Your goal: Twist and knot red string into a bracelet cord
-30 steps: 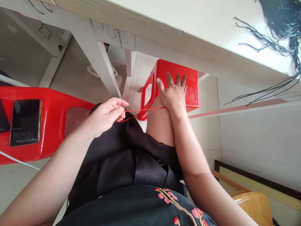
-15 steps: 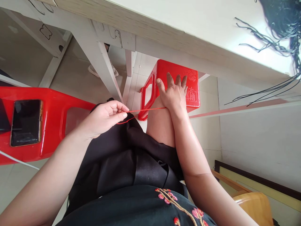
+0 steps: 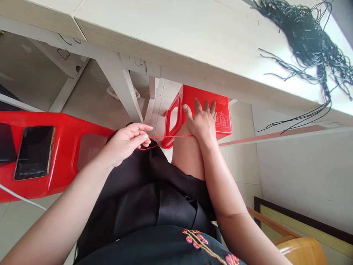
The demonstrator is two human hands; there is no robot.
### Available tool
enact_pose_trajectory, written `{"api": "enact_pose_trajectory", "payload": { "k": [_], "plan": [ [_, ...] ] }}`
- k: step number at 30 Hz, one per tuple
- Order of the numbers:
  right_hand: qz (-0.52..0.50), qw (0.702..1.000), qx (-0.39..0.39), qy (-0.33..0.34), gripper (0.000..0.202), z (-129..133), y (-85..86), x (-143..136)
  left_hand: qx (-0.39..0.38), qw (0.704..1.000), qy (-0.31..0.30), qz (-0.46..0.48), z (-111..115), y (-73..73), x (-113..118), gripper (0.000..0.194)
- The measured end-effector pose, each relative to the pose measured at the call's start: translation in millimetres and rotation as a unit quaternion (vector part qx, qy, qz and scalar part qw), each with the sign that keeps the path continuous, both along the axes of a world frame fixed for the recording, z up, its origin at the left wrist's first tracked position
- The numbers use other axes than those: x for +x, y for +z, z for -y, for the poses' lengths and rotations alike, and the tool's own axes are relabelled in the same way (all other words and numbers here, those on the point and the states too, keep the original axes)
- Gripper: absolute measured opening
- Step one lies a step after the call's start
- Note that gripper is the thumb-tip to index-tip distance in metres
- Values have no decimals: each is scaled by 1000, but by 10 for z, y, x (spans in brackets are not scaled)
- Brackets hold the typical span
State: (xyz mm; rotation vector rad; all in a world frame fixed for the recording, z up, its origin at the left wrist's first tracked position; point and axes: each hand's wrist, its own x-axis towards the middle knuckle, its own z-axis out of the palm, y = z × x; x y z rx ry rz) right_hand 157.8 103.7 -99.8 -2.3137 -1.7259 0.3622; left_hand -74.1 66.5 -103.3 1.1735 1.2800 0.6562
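My left hand [image 3: 128, 143] is closed in a pinch on a thin red cord [image 3: 172, 136], its index finger stretched out above the grip. From there the cord runs nearly straight across to the heel of my right hand [image 3: 202, 119], where its end goes out of sight against my thigh [image 3: 188, 158]. A second stretch of red cord dips below the left fingers over the black clothing on my lap [image 3: 138, 184]. Palm down, my right hand rests on my bare knee with its fingers spread.
Above my knees runs the edge of a white table [image 3: 165, 33], with a bundle of black cords [image 3: 309, 40] on its right part. One red stool [image 3: 205, 94] stands beyond my right knee. A phone [image 3: 34, 152] lies on another red stool [image 3: 60, 147] at left.
The view has tilted up, showing more of the tabletop and black cords. My left index finger has lifted away from the pinch. My right hand keeps its place on the knee.
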Motion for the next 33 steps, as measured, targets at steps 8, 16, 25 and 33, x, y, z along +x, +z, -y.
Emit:
{"api": "enact_pose_trajectory", "payload": {
  "k": [8, 16, 25, 33],
  "plan": [
    [-1, 1000, 24, 5, 77, 11, -41, 5, -54, 998, -7, 41, 16, -38, -43, 27],
    [-2, 1000, 13, -1, 75, 26, -17, 8, -66, 997, -15, 27, 25, 36, -60, 27],
    [-5, 1000, 7, -8, 76, 35, 9, 17, -44, 997, -66, 6, 17, -36, -37, 23],
    [8, 1000, 18, -5, 74, 37, -8, 3, -84, 992, -96, 21, -83, 56, 49, 27]
  ]
}}
